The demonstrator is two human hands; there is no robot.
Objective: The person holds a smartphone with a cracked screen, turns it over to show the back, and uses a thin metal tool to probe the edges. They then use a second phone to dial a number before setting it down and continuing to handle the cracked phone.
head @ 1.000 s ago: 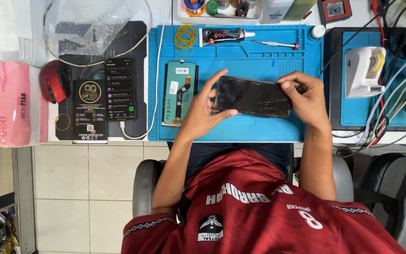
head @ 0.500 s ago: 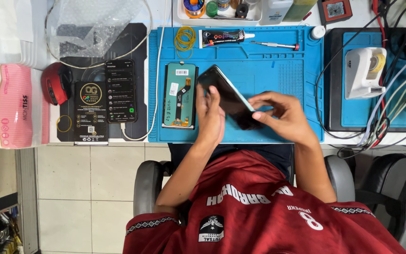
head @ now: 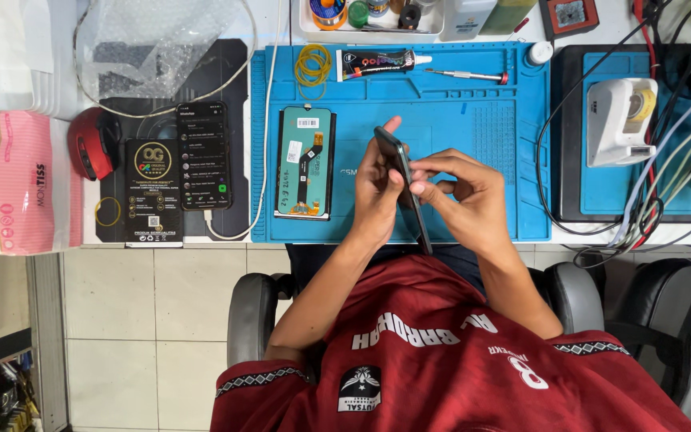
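I hold a dark smartphone (head: 404, 180) tilted up on its long edge over the blue work mat (head: 489, 144), so only its thin side shows. My left hand (head: 372, 192) grips it from the left with the fingers wrapped behind it. On the right, my right hand (head: 464, 196) pinches its edge with thumb and forefinger. A teal-backed replacement screen panel (head: 305, 164) with a flex cable lies flat on the mat just left of my left hand.
A glue tube (head: 381, 62), a small screwdriver (head: 467, 76) and yellow rubber bands (head: 312, 66) lie at the mat's far edge. Left of the mat are a lit phone (head: 202, 156), a black box (head: 153, 192), a pink tissue pack (head: 13, 184). A white device (head: 617, 120) and cables sit right.
The phone went from lying flat, screen up, between both hands to standing on its edge. Both hands drew closer together and nearer to the body.
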